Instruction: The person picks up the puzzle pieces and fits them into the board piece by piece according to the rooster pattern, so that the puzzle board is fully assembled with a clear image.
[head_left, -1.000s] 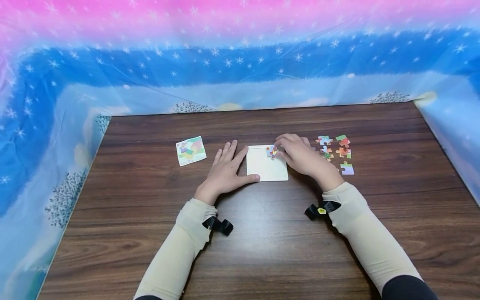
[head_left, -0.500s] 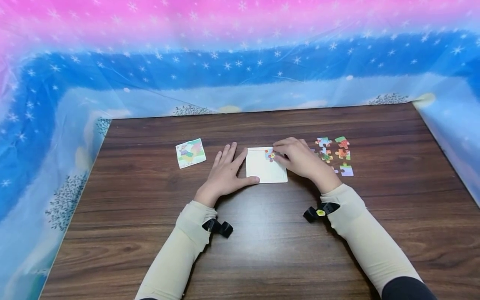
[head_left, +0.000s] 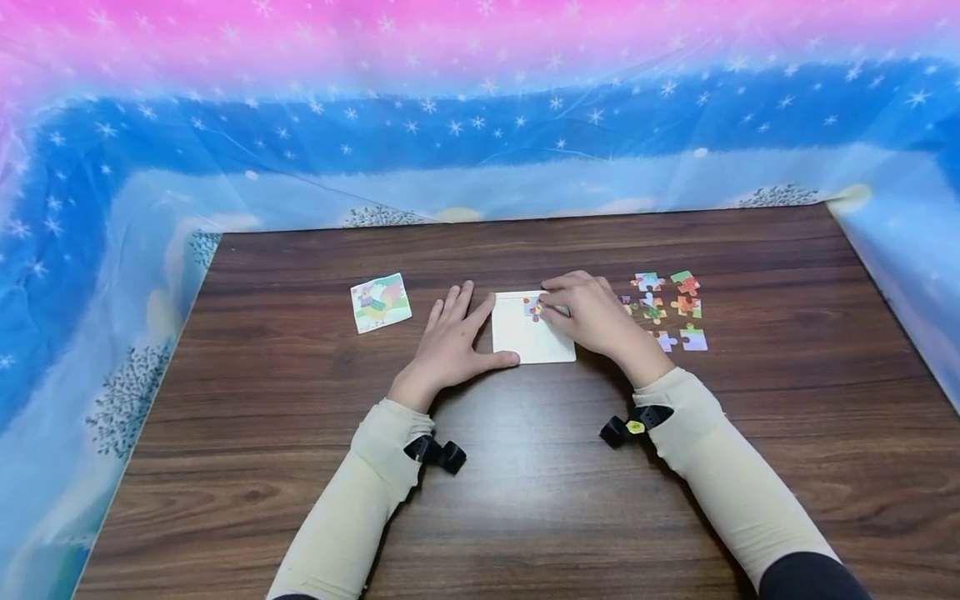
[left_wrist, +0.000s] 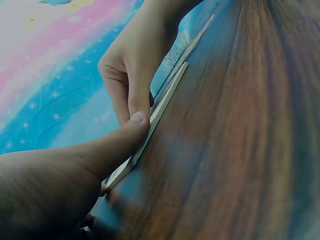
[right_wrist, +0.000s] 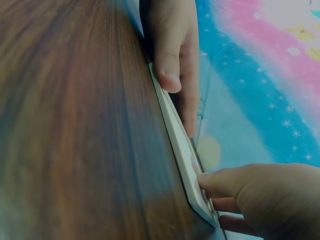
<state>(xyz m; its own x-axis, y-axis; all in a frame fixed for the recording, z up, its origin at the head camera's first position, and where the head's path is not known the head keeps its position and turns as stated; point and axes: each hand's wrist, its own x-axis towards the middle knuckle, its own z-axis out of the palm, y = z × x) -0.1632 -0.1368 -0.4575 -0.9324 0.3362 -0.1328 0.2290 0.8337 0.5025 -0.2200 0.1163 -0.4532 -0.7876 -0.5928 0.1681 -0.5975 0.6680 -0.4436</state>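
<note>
Board [head_left: 528, 343]: one piece [head_left: 532, 308] on it, pinched by my right hand [head_left: 594, 315] | my left hand [head_left: 450, 346]: spread along its left edge | remaining, I judge: loose pieces [head_left: 686, 307] right of board

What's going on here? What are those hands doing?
A person is busy with a jigsaw puzzle. The right hand pinches a puzzle piece at the far part of a white board. The left hand touches the board's left side, fingers spread. More loose pieces lie on the right, and a picture card lies on the left.
</note>
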